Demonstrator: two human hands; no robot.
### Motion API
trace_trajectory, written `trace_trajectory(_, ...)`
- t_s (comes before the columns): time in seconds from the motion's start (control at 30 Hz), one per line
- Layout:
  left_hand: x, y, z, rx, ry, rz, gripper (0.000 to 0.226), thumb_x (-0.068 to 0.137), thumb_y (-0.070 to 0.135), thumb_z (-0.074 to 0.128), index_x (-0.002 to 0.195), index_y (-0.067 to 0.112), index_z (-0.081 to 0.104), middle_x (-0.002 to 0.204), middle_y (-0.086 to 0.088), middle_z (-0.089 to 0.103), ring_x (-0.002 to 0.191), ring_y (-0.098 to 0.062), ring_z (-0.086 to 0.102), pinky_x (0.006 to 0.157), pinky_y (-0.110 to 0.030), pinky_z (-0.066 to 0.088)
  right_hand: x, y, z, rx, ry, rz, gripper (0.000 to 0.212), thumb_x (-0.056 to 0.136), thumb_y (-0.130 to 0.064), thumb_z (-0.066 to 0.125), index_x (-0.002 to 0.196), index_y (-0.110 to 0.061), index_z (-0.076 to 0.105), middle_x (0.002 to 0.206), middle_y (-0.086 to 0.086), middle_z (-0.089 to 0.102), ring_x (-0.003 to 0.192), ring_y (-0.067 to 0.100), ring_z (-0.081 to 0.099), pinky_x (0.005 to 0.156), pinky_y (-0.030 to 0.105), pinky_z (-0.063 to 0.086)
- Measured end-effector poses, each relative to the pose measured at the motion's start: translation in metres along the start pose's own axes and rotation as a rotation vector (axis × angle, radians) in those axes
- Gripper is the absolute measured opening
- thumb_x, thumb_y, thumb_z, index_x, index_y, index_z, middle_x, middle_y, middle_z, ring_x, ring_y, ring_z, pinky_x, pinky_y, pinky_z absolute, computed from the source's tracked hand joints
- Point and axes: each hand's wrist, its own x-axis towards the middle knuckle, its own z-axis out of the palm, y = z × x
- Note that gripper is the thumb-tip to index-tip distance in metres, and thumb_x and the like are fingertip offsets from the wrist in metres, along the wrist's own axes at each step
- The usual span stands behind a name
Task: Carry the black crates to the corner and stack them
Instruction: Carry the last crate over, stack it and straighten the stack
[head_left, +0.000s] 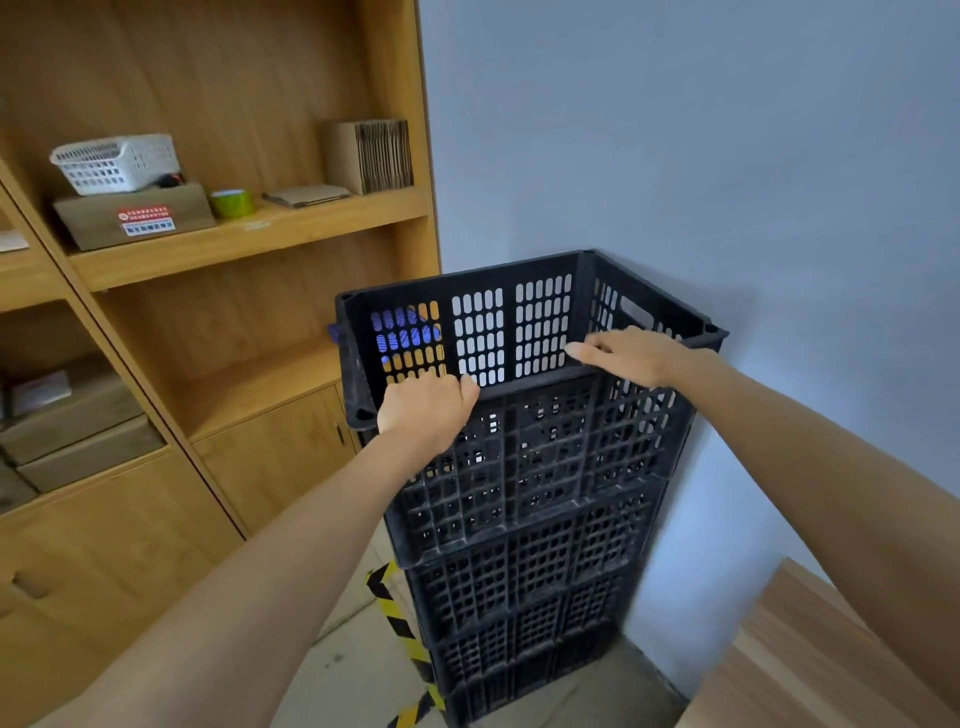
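A stack of black slotted crates (524, 545) stands upright in the corner, between the wooden shelf unit and the pale blue wall. The top crate (540, 322) is open and has nothing in it. My left hand (423, 408) curls over the near rim of the top crate at its left corner. My right hand (631, 356) rests flat on the same rim towards the right, fingers stretched out and pointing left. Both forearms reach in from the bottom of the view.
A wooden shelf unit (249, 234) fills the left, holding a white basket (117, 162), a cardboard box (135, 214), a green tape roll (232, 201) and folded cartons (371, 155). Yellow-black hazard tape (400, 623) runs on the floor. A wooden tabletop (810, 670) sits bottom right.
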Motion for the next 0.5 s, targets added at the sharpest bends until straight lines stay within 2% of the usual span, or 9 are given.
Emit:
trace_trajectory(0.1,-0.003,0.009,0.001,0.055,0.038,-0.032,0.055,0.08,-0.003,0.061,0.129,0.015,0.045,0.076,-0.002,0.047,0.062,-0.025,0.044,0.042,-0.027,0.021,-0.006,0.002,0.012,-0.125,0.119,0.042,0.096,0.075,-0.085,-0.005,0.104,-0.028,0.067,0.05,-0.004,0.046,0.051,0.013,0.053,0.054,0.026,0.036)
trace_trajectory(0.17,-0.002,0.01,0.003,0.085,0.057,-0.022,0.048,0.082,-0.003,0.059,0.125,0.015,0.048,0.071,-0.001,0.042,0.059,-0.024,0.043,0.042,-0.027,0.02,-0.009,0.002,0.022,-0.169,0.261,-0.007,0.093,0.078,-0.082,-0.005,0.1,-0.031,0.069,0.048,-0.002,0.052,0.05,0.014,0.057,0.049,0.022,0.03)
trace_trajectory(0.27,-0.002,0.008,0.003,0.121,0.098,0.0,0.037,0.083,-0.001,0.061,0.115,0.014,0.05,0.064,0.0,0.038,0.049,-0.02,0.035,0.041,-0.026,0.019,-0.012,0.008,0.031,-0.156,0.406,-0.089,0.087,0.081,-0.084,0.0,0.079,-0.026,0.064,0.05,-0.001,0.056,0.05,0.013,0.057,0.049,0.019,0.024)
trace_trajectory(0.33,0.001,0.004,0.005,0.141,0.094,0.012,0.034,0.082,-0.001,0.062,0.11,0.014,0.05,0.062,-0.001,0.037,0.047,-0.019,0.031,0.041,-0.025,0.018,-0.011,0.009,0.032,-0.161,0.416,-0.132,0.084,0.08,-0.087,0.007,0.07,-0.02,0.057,0.051,-0.001,0.054,0.05,0.014,0.055,0.05,0.019,0.024)
trace_trajectory(0.43,0.005,-0.004,0.01,0.141,0.124,0.042,0.029,0.082,-0.002,0.06,0.104,0.014,0.05,0.063,-0.001,0.042,0.048,-0.02,0.033,0.041,-0.025,0.018,-0.009,0.002,0.035,-0.169,0.435,-0.136,0.084,0.078,-0.089,0.012,0.066,-0.018,0.055,0.053,-0.003,0.054,0.05,0.017,0.054,0.054,0.023,0.027)
trace_trajectory(0.5,0.008,-0.013,0.014,0.141,0.153,0.047,0.024,0.086,0.002,0.06,0.103,0.015,0.05,0.062,0.001,0.044,0.047,-0.02,0.036,0.041,-0.025,0.018,-0.008,-0.005,0.038,-0.17,0.466,-0.099,0.087,0.077,-0.09,0.01,0.069,-0.019,0.059,0.055,-0.003,0.057,0.052,0.017,0.056,0.064,0.027,0.031)
